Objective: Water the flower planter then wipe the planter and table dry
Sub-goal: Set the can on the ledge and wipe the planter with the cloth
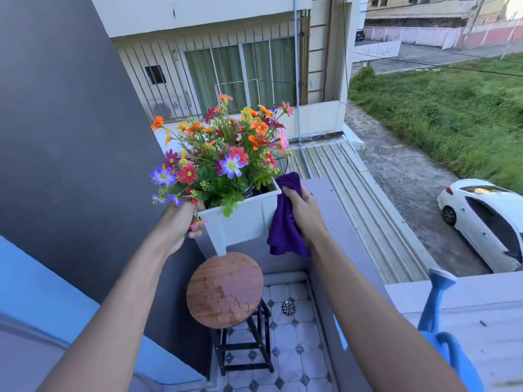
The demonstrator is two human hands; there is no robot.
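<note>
A white square planter [243, 219] full of colourful flowers [223, 148] is lifted above a small round wooden table [225, 290], whose top shows wet patches. My left hand [181, 222] grips the planter's left side. Against the planter's right side, my right hand [304, 210] presses a purple cloth [284, 230]. The planter's bottom corner hangs just over the table's far edge.
A blue watering can [437, 315] stands on the grey balcony ledge [467, 295] at the right. A dark wall [70, 137] rises on the left. Below the table is a tiled floor with a drain [288, 307]. Beyond the ledge lie a roof, a road and a white car.
</note>
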